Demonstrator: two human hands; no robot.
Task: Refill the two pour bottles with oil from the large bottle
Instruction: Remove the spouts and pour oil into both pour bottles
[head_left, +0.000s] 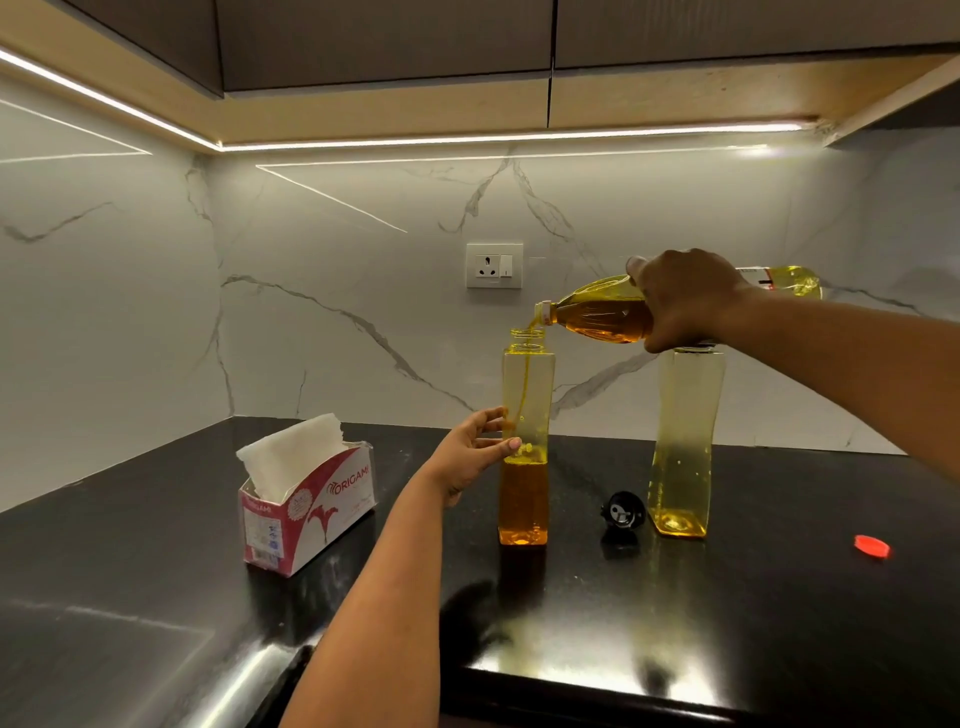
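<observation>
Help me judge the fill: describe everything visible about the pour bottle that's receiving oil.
The pour bottle is tall, square-sided, clear yellowish plastic with a threaded open neck and no cap. It stands upright on the black counter, left of the second pour bottle. Amber oil fills roughly its lower third, bubbling at the surface, and a thin stream runs in from the large bottle tipped above its mouth. The left hand steadies its left side around mid-height, fingers against the wall.
</observation>
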